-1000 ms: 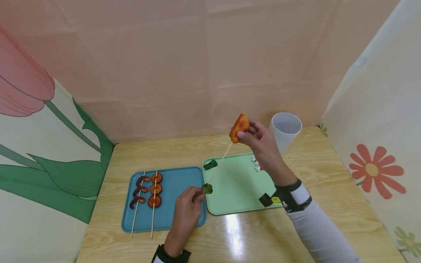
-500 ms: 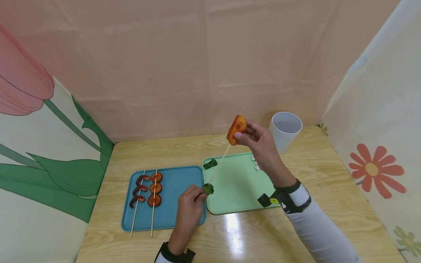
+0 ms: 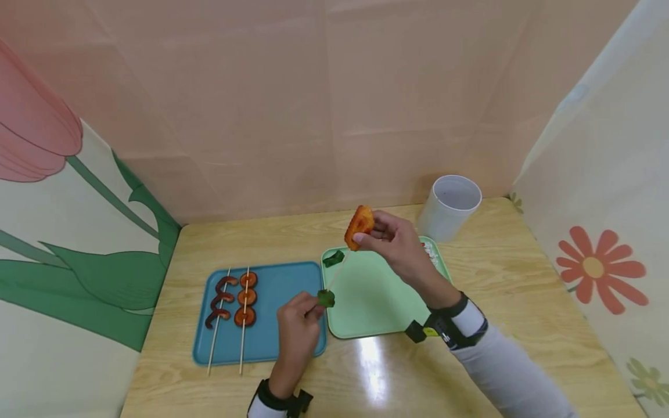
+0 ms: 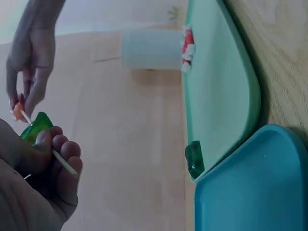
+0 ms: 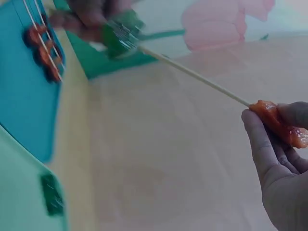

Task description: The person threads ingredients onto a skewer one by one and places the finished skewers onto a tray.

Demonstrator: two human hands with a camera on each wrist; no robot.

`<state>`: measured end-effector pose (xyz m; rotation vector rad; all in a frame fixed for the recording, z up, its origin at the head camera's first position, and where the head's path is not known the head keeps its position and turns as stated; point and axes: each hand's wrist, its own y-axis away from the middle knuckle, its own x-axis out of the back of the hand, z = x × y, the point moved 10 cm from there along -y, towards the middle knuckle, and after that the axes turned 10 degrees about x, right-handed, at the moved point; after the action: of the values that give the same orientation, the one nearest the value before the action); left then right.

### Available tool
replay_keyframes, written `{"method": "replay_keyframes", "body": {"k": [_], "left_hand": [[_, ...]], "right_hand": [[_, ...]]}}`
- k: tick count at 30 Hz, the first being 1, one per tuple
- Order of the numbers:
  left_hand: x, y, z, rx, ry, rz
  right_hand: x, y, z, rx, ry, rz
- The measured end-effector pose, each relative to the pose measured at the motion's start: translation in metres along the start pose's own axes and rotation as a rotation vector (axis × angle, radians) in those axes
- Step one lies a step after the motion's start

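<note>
My left hand (image 3: 298,328) grips a thin wooden skewer (image 5: 192,73) near its lower end, over the seam between two trays. A green pepper piece (image 3: 326,298) is threaded on the stick, right at the left thumb and fingers. Up and to the right, my right hand (image 3: 399,249) pinches an orange-brown piece that looks like fried chicken (image 3: 359,227). In the right wrist view the skewer's far end meets that orange-brown piece (image 5: 276,125); whether it has gone in, I cannot tell. The left wrist view shows the skewer's butt (image 4: 65,162) sticking out past the left fingers.
On the left, a blue tray (image 3: 274,278) bears two skewers, one with curled brown pieces (image 3: 223,298), one with round slices (image 3: 247,297). A mint-green tray (image 3: 376,307) beside it holds another green pepper piece (image 3: 333,259) and red-white pieces (image 4: 187,48). Behind stands a white cup (image 3: 446,217).
My right hand has come down and left with the orange-brown piece, closer to the left hand. Less of the skewer shows between the two pieces in the head view. The left hand has barely shifted.
</note>
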<state>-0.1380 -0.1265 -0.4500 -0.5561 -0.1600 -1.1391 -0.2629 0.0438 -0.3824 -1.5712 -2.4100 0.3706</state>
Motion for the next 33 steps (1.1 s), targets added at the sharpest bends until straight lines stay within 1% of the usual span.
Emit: {"method": "replay_keyframes", "body": {"k": [3,5,7,11,14,16,18,20,25,28,30,33], "left_hand": [[-0.004,-0.002,-0.001,0.027,0.018,-0.034],[-0.006,-0.004,-0.001,0.037,0.016,-0.055],[-0.006,-0.006,0.0,0.035,0.002,-0.058],[-0.004,-0.009,0.003,0.012,-0.018,-0.052],[-0.003,-0.008,0.005,-0.004,-0.015,-0.054],[-0.004,-0.006,0.005,-0.009,-0.023,-0.063],[-0.007,-0.005,0.004,-0.006,-0.022,-0.085],[-0.009,-0.003,0.002,0.003,-0.031,-0.11],[-0.014,0.001,-0.006,0.064,-0.049,-0.183],[-0.015,0.003,-0.009,0.104,-0.038,-0.207],[-0.015,0.003,-0.009,0.128,0.008,-0.217],[-0.016,0.002,-0.01,0.165,0.084,-0.212]], "right_hand": [[-0.015,0.009,0.013,-0.043,-0.013,-0.04],[-0.019,0.012,0.019,-0.065,-0.008,-0.048],[-0.017,0.012,0.02,-0.071,-0.005,-0.031],[-0.016,0.005,0.011,-0.048,-0.005,-0.044],[-0.013,-0.001,0.002,-0.019,-0.04,-0.02],[-0.008,-0.003,0.0,-0.014,-0.052,0.021],[-0.002,-0.004,0.0,-0.02,-0.053,0.063],[0.001,-0.005,0.0,-0.023,-0.04,0.075],[0.012,-0.007,-0.005,0.011,0.011,0.127],[0.014,-0.007,-0.009,0.012,0.015,0.148],[0.013,-0.006,-0.009,-0.009,0.0,0.147],[0.009,-0.005,-0.008,-0.038,-0.019,0.143]]}}
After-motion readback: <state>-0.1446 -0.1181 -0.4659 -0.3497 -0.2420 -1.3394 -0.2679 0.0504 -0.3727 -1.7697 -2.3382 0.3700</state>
